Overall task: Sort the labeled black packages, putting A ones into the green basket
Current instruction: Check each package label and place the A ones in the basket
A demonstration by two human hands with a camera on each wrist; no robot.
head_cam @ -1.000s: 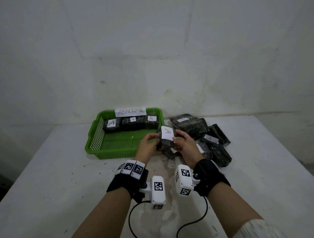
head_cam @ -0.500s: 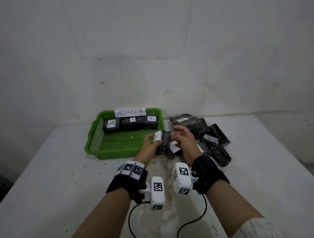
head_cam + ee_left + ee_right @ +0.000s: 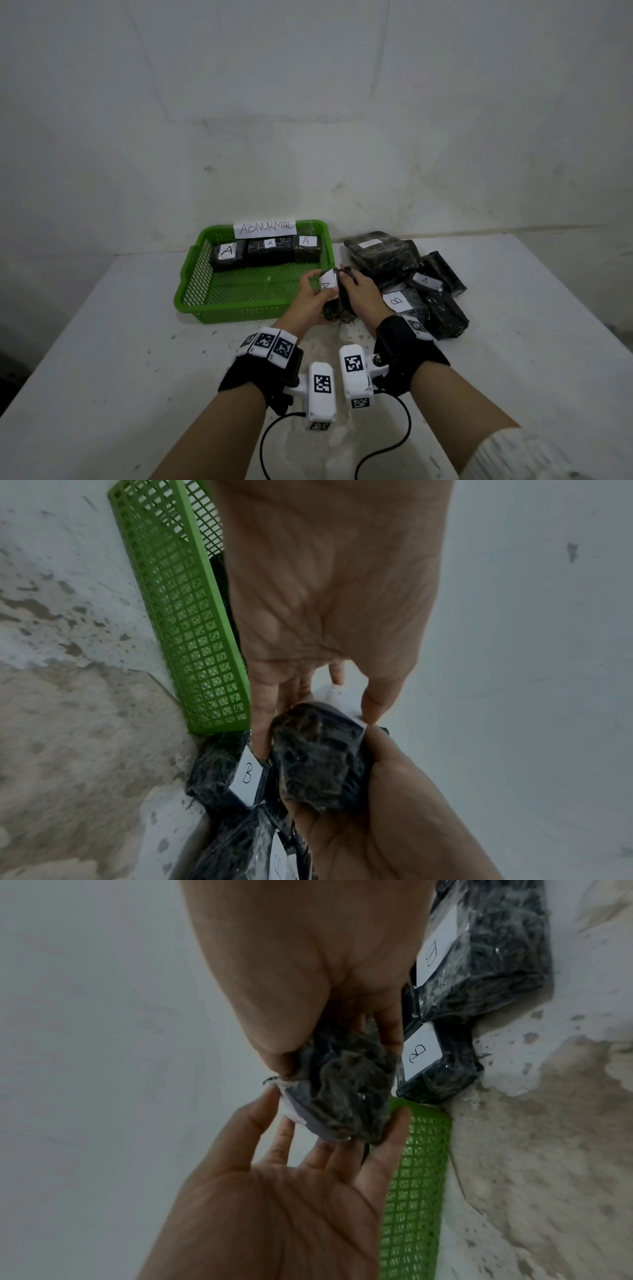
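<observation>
A black package with a white A label [image 3: 328, 285] is held upright between both hands, just right of the green basket's [image 3: 239, 310] front right corner. My left hand [image 3: 312, 286] takes it between thumb and fingers on the label side. My right hand [image 3: 350, 285] grips its far side. In the left wrist view the package [image 3: 318, 756] sits between my left fingers [image 3: 263, 723] and the right palm. Seen from the right wrist, the package [image 3: 346, 1091] is gripped from above and the left fingers [image 3: 390, 1137] touch it from below. Three A packages [image 3: 226, 255] line the basket's back wall.
A pile of black packages lies right of the hands, with a B package [image 3: 396, 301] nearest and an A package [image 3: 424, 281] behind it. An "ABNORMAL" sign [image 3: 264, 228] stands on the basket's back rim. The white table's paint is worn near its front middle.
The held package has turned so its A label faces left instead of toward me. Both hands have shifted slightly left, toward the basket, uncovering a B package in the pile.
</observation>
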